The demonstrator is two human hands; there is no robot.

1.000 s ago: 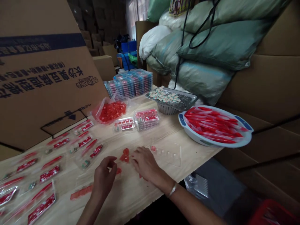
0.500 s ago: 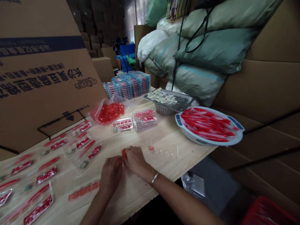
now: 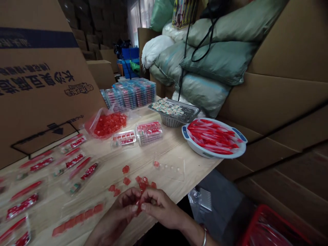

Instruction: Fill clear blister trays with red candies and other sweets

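Note:
My left hand [image 3: 125, 206] and my right hand [image 3: 159, 208] meet at the near edge of the table, fingertips pinched together on a small red translucent piece [image 3: 138, 206]. The fingers partly hide it. Just beyond them lies a loose cluster of similar red square pieces [image 3: 143, 182], with several more scattered to the left. A clear plastic tray [image 3: 176, 172] behind the cluster has one red piece in its left end. To the left, another clear tray holds a row of red pieces [image 3: 78, 218].
Filled clear packs [image 3: 88, 171] cover the left side. Behind are a bag of red pieces [image 3: 110, 124], stacked packs [image 3: 149, 133], a metal tray of small packets [image 3: 189, 114] on a perforated basket, and a white basin of red wrapped items [image 3: 215, 153]. A large carton [image 3: 46, 85] stands left.
Both hands have drawn back toward me and turned so the fingertips show. Loose red pieces now lie on the table where the hands were. The view has shifted to the right.

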